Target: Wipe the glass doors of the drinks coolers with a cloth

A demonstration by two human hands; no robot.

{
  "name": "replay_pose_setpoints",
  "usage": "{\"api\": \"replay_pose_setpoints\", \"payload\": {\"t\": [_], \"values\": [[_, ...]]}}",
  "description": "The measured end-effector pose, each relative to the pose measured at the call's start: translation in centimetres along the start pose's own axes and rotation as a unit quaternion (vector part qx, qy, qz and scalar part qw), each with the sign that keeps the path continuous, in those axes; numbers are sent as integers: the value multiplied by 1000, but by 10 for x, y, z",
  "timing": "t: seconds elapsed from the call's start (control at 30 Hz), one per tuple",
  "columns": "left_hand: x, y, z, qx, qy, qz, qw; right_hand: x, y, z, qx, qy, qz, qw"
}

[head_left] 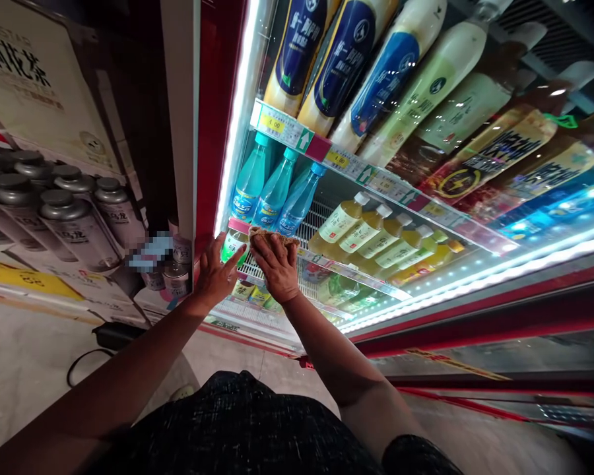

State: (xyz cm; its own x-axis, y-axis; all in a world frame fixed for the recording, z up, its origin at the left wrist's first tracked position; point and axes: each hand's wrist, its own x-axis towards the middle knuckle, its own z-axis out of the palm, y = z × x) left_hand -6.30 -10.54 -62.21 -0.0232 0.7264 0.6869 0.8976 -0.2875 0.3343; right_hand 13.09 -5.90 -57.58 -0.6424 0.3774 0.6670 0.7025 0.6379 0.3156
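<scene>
A brown, rough-looking cloth [290, 241] is under my right hand [276, 264], whose fingers press it against the front edge of a cooler shelf. My left hand [218, 269] is at the cooler's left side, fingers spread, with nothing seen in it. Its fingertips are beside a green-labelled bottle [233, 247]; whether they touch it I cannot tell. Just behind the cloth stand blue bottles [268, 198] with blue caps. To their right on the same shelf is a row of yellowish drink bottles [339, 227].
Large bottles [349, 53] fill the shelf above, behind a price strip [336, 158]. A bright light strip [235, 119] runs up the left frame. Grey-capped cans [74, 224] are stacked on the left. A black bag [116, 334] lies on the floor.
</scene>
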Motion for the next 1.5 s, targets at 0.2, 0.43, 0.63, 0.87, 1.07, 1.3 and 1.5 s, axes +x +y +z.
{"api": "replay_pose_setpoints", "payload": {"t": [0.2, 0.43, 0.63, 0.87, 1.07, 1.3, 1.5], "values": [[-3, -15, 0, -2, -8, 1, 1000, 15, -14, 11, -11, 49, 3, 999], [-3, -25, -4, -7, -11, 10, 1000, 34, -25, 10, 12, 29, -7, 999], [-5, -34, -5, -20, -22, 9, 1000, 37, -39, 20, -10, 23, 13, 1000], [-6, -44, -7, -26, 6, 45, 999, 51, -46, 24, 2, 24, 37, 999], [-7, -50, -9, -14, -5, 47, 999, 53, -56, 33, 4, -8, 4, 1000], [-11, -58, -6, -25, -1, 37, 999, 50, -60, 40, 16, -18, 25, 999], [-13, -64, -2, -36, 9, 44, 998, 51, -64, 41, 5, -5, -6, 1000]]}}
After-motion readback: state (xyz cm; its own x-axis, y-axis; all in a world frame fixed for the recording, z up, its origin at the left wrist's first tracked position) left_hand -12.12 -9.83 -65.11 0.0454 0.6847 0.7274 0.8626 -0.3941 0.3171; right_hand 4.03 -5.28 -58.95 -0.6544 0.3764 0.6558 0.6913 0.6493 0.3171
